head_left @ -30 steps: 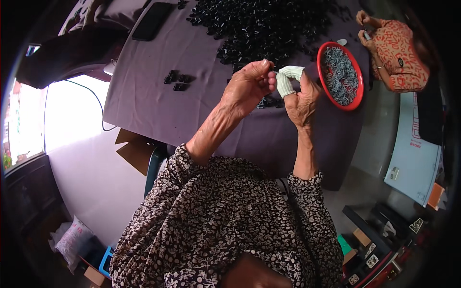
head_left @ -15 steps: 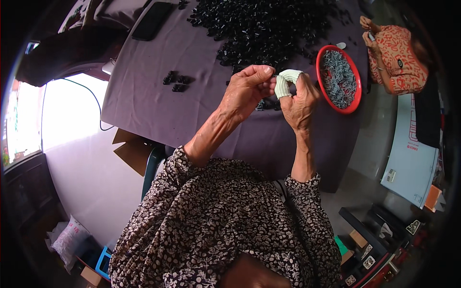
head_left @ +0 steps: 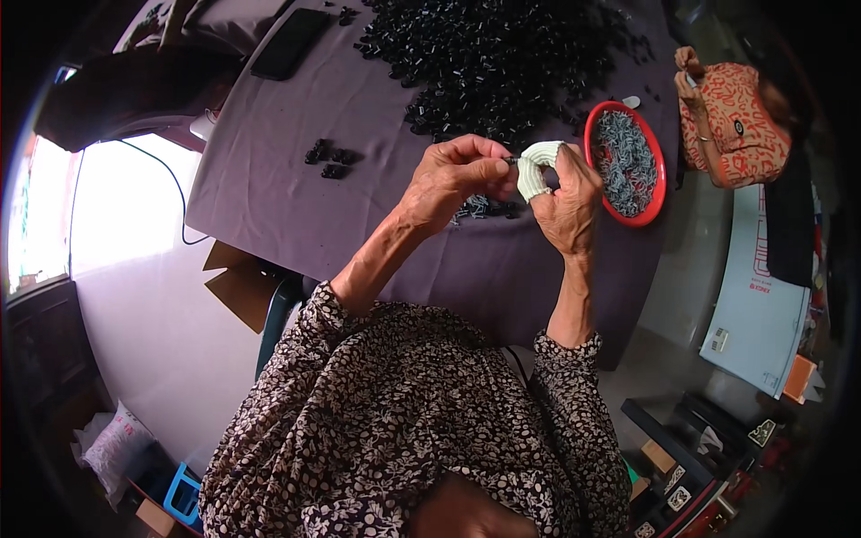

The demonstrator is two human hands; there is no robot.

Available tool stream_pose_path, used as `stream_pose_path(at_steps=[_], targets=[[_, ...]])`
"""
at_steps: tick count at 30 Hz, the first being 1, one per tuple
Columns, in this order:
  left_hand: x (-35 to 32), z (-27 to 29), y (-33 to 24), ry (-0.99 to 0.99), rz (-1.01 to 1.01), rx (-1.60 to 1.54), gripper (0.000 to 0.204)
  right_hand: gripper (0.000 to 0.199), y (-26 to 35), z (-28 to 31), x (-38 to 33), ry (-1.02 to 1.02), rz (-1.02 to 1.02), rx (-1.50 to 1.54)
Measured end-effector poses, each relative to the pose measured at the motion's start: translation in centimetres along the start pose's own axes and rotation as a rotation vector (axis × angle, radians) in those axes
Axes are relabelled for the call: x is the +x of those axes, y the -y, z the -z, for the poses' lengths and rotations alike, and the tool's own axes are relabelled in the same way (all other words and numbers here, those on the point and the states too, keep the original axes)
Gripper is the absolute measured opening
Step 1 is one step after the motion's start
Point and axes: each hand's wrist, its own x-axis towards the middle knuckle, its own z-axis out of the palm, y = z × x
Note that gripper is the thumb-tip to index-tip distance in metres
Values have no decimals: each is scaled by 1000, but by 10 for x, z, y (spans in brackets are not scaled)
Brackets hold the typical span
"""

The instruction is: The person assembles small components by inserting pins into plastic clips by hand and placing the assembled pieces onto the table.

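Note:
Over the near part of the cloth, my two hands meet fingertip to fingertip. My left hand (head_left: 448, 182) is closed in a pinch on a small black part (head_left: 512, 160), whose end shows between the hands. My right hand (head_left: 570, 204) wears white ribbed finger covers (head_left: 536, 169) on its thumb and forefinger. Those fingertips press together against the other end of the part; what else they hold is hidden. Just below the hands lie some small grey pieces (head_left: 484, 207) with a few black ones. Beyond them spreads a large heap of black parts (head_left: 484, 76).
A red bowl (head_left: 659, 190) of thin grey pieces stands right of my right hand. Several black parts (head_left: 330, 158) lie left on the purple cloth (head_left: 269, 206), with a dark phone (head_left: 290, 43) behind. Another person (head_left: 731, 121) in orange patterned clothing sits at the right.
My left thumb and fingers have closed around the black part, which now shows between my hands. Both hands have lowered slightly in view, and the whole view has shifted a little.

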Motion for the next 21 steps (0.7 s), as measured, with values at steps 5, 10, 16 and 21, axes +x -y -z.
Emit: stream_pose_path(at_steps=[5, 10, 16, 21], targets=[[-4, -4, -7, -1, -77, 141, 10, 15, 4, 6, 6, 50, 47, 0], [-6, -7, -8, -11, -128, 224, 9, 15, 8, 9, 11, 85, 52, -2], [-10, -12, -13, -42, -162, 333, 8, 15, 8, 12, 13, 97, 101, -28], [-8, -7, -18, -50, -182, 451, 12, 13, 7, 12, 23, 212, 73, -1]])
